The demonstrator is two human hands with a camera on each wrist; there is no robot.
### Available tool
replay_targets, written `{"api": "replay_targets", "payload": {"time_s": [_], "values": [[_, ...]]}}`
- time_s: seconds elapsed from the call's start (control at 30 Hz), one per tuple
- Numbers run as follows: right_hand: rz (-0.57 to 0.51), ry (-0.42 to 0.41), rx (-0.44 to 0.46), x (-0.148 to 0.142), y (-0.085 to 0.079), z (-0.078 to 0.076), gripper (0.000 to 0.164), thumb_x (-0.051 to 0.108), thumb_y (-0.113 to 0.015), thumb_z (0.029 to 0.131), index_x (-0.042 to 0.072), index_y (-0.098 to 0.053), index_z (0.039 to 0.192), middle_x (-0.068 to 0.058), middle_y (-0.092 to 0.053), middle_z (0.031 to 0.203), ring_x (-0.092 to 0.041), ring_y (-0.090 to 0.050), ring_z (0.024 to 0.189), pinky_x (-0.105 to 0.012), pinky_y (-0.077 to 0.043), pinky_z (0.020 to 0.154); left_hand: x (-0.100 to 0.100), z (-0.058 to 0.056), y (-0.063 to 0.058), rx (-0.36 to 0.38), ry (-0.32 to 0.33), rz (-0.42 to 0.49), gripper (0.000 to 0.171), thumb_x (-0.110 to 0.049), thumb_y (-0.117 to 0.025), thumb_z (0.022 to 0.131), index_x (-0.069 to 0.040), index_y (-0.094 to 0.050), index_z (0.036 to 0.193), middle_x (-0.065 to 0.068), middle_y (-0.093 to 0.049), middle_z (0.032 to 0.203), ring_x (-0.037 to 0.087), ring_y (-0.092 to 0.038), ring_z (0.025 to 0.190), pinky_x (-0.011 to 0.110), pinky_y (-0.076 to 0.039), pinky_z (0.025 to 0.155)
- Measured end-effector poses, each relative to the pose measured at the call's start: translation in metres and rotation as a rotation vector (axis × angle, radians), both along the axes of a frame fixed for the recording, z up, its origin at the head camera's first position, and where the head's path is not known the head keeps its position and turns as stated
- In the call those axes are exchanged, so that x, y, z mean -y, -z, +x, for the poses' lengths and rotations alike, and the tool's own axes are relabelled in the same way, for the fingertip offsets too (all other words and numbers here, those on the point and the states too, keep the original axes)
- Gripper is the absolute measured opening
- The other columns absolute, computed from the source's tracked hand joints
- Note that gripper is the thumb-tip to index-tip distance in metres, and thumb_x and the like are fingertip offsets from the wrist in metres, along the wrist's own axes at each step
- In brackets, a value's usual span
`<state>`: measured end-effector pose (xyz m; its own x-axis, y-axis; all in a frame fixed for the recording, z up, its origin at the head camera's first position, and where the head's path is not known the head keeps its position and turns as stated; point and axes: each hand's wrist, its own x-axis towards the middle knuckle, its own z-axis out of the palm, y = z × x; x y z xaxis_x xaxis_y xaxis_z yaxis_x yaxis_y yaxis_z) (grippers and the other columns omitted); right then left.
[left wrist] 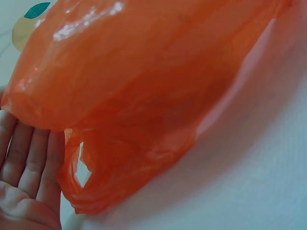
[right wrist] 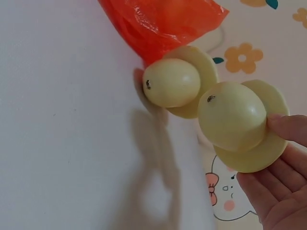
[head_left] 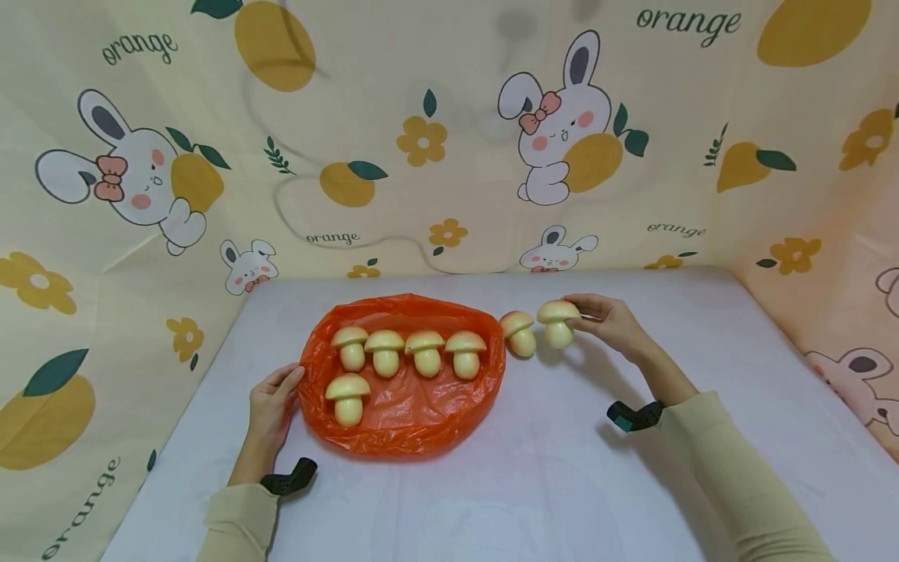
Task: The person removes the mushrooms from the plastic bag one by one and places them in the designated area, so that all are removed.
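Here, mushroom (right wrist: 232,115) between right fingertips (right wrist: 253,188)

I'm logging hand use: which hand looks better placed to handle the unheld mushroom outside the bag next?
Probably the right hand: it is close beside the unheld mushroom, though it holds another mushroom, which may need releasing first. The left hand is at the opposite edge of the red bag.

Head view forward-down over table (head_left: 548,476); wrist views close-up, sharing bag (head_left: 421,414).
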<state>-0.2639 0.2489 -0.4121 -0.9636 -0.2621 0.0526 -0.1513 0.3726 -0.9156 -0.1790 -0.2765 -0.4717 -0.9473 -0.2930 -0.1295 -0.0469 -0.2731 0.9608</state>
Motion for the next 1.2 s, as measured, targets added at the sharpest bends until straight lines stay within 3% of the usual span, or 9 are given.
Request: {"api": "replay_targets", "payload": {"time_s": [0.27, 0.33, 0.4, 0.47, 0.53, 0.8, 1.1, 1.2], "values": [[-0.009, 0.023, 0.013, 0.0, 0.007, -0.003, 0.052, 0.014, -0.068, 0.089, -0.006, -0.051, 0.133, 0.029, -0.062, 0.104, 0.019, -0.057, 0.094, -0.003, -0.047, 0.083, 0.0, -0.001, 0.0, 0.009, 0.0, -0.01, 0.021, -0.015, -0.065, 0.092, -0.028, -0.073, 0.079, -0.016, -0.071, 0.08, -0.002, -0.063, 0.076, 0.011, -0.055, 0.072], [-0.001, 0.027, 0.014, 0.001, 0.009, -0.004, 0.052, 0.013, -0.068, 0.089, -0.007, -0.05, 0.134, 0.018, -0.067, 0.113, 0.019, -0.057, 0.094, -0.003, -0.047, 0.083, 0.0, -0.001, 0.0, 0.004, 0.001, -0.004, 0.021, -0.014, -0.065, 0.092, -0.028, -0.074, 0.079, -0.016, -0.072, 0.08, -0.002, -0.064, 0.076, 0.011, -0.055, 0.072], [0.017, 0.03, 0.019, 0.001, 0.01, -0.005, 0.052, 0.013, -0.067, 0.09, -0.008, -0.049, 0.134, -0.001, -0.067, 0.126, 0.02, -0.055, 0.094, -0.003, -0.046, 0.083, 0.0, -0.001, 0.0, 0.0, 0.001, 0.003, 0.021, -0.014, -0.065, 0.092, -0.028, -0.074, 0.079, -0.016, -0.072, 0.08, -0.002, -0.064, 0.076, 0.011, -0.055, 0.072], [0.031, 0.031, 0.025, 0.002, 0.011, -0.006, 0.053, 0.013, -0.066, 0.091, -0.008, -0.048, 0.135, -0.019, -0.058, 0.136, 0.021, -0.054, 0.094, -0.002, -0.046, 0.084, 0.0, 0.0, 0.0, -0.001, 0.001, 0.004, 0.021, -0.014, -0.065, 0.092, -0.028, -0.074, 0.079, -0.016, -0.072, 0.08, -0.002, -0.064, 0.076, 0.011, -0.055, 0.072], [0.047, 0.03, 0.029, 0.002, 0.012, -0.006, 0.053, 0.013, -0.065, 0.091, -0.008, -0.047, 0.137, -0.028, -0.049, 0.14, 0.021, -0.052, 0.095, -0.001, -0.045, 0.084, 0.0, 0.0, 0.0, -0.003, 0.003, 0.002, 0.021, -0.014, -0.065, 0.092, -0.028, -0.074, 0.079, -0.016, -0.072, 0.08, -0.002, -0.064, 0.076, 0.011, -0.055, 0.073], [0.086, 0.031, 0.029, 0.0, 0.018, -0.009, 0.054, 0.015, -0.065, 0.092, -0.006, -0.046, 0.137, -0.027, -0.05, 0.141, 0.015, -0.052, 0.101, -0.001, -0.044, 0.083, 0.0, 0.0, 0.0, -0.003, 0.008, -0.001, 0.02, -0.015, -0.064, 0.092, -0.028, -0.074, 0.08, -0.016, -0.072, 0.081, -0.002, -0.064, 0.077, 0.011, -0.055, 0.074], [0.073, 0.052, 0.057, -0.001, 0.024, -0.011, 0.054, 0.015, -0.066, 0.091, -0.006, -0.047, 0.137, -0.028, -0.049, 0.141, 0.022, -0.048, 0.094, 0.0, -0.043, 0.082, 0.0, 0.0, 0.0, 0.003, 0.003, 0.0, 0.019, -0.015, -0.065, 0.092, -0.028, -0.074, 0.08, -0.016, -0.072, 0.081, -0.002, -0.063, 0.078, 0.01, -0.055, 0.074], [0.085, 0.058, 0.065, -0.001, 0.026, -0.012, 0.054, 0.016, -0.066, 0.091, -0.005, -0.047, 0.138, -0.027, -0.049, 0.141, 0.018, -0.051, 0.098, 0.0, -0.043, 0.082, 0.0, 0.0, 0.0, 0.003, 0.002, 0.0, 0.019, -0.016, -0.065, 0.092, -0.028, -0.074, 0.08, -0.016, -0.072, 0.081, -0.002, -0.064, 0.078, 0.01, -0.055, 0.074]]}}
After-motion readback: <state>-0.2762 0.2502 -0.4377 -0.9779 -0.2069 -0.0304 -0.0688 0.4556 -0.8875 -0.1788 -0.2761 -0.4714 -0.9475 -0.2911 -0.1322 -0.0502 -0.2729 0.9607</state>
